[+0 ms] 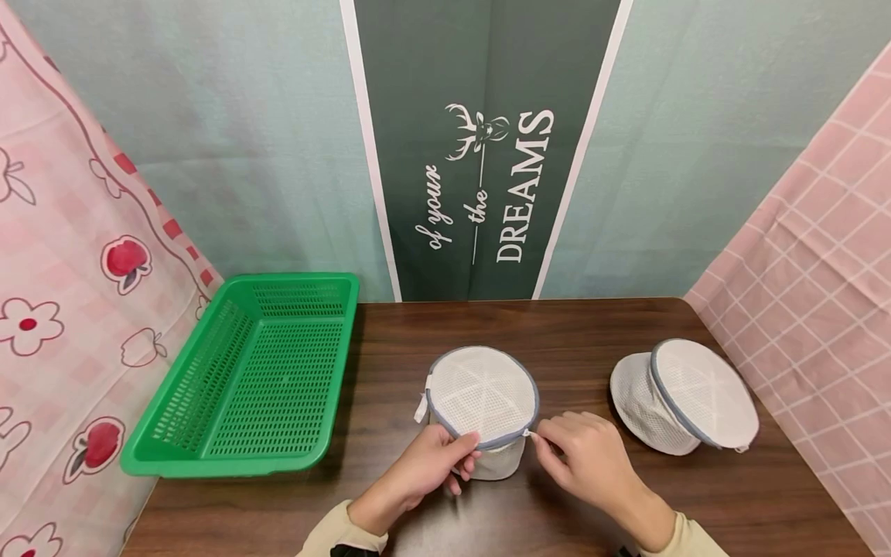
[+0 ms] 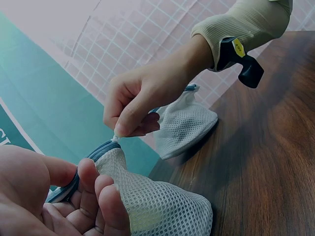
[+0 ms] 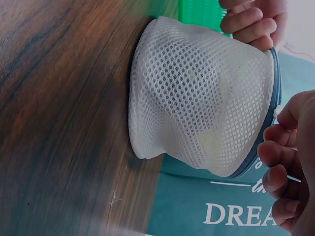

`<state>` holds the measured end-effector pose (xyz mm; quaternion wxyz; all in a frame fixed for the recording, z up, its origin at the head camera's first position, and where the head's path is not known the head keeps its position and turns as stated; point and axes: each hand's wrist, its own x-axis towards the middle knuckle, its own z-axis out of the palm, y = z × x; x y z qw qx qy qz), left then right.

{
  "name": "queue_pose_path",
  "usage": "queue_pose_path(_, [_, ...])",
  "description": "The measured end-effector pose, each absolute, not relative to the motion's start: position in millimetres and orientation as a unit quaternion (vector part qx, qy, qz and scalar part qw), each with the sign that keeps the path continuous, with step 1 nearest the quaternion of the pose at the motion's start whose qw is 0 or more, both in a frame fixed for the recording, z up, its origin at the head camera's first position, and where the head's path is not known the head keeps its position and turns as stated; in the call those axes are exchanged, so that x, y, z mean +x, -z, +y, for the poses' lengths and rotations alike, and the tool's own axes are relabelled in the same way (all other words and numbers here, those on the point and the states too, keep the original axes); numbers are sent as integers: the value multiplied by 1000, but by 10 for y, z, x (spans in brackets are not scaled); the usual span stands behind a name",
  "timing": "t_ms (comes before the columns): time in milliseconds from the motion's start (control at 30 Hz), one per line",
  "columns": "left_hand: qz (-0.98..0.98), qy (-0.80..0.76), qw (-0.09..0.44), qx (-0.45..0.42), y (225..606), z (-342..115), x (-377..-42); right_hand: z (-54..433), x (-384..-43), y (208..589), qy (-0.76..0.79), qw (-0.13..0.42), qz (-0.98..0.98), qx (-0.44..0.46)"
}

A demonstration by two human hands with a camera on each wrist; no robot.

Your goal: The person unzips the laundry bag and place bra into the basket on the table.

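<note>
A round white mesh laundry bag (image 1: 485,391) with a grey-blue zipper rim stands on the table in front of me. My left hand (image 1: 438,456) pinches its rim at the near side, thumb on top and fingers below. At the rim's right side my right hand (image 1: 585,452) pinches the small white zipper pull (image 1: 527,433). The right wrist view shows the bag's mesh side (image 3: 197,93) upright on the wood, with something faintly yellowish behind the mesh. Further right, a second mesh laundry bag (image 1: 706,394) leans with its lid tilted, touched by neither hand.
A green plastic basket (image 1: 334,394) with slotted walls sits at the table's left. The brown wooden table (image 1: 571,329) meets a hanging green cloth (image 1: 292,155) at the back. Pink patterned cloths (image 1: 821,255) hang along both sides.
</note>
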<state>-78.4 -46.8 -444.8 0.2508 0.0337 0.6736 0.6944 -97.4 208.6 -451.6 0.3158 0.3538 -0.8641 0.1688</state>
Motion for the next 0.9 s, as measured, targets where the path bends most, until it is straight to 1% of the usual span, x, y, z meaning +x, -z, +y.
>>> queue_pose_path(167, [675,-692,253,35,4451,-471,-788,2112,-993,4523,-165,313,-865,355])
queue_pose_path(400, [674,-693,255,35,4453,-486,-791,2181,-1065,4549,-163,335,-861,347])
queue_pose_path(700, [673,-692,259,32,4476,-497,-781,2266,-1093,4597,-150,300,-887,317])
queue_pose_path(900, [673,-693,257,35,4476,-500,-780,2305,-1144,4624,-149,306,-888,309])
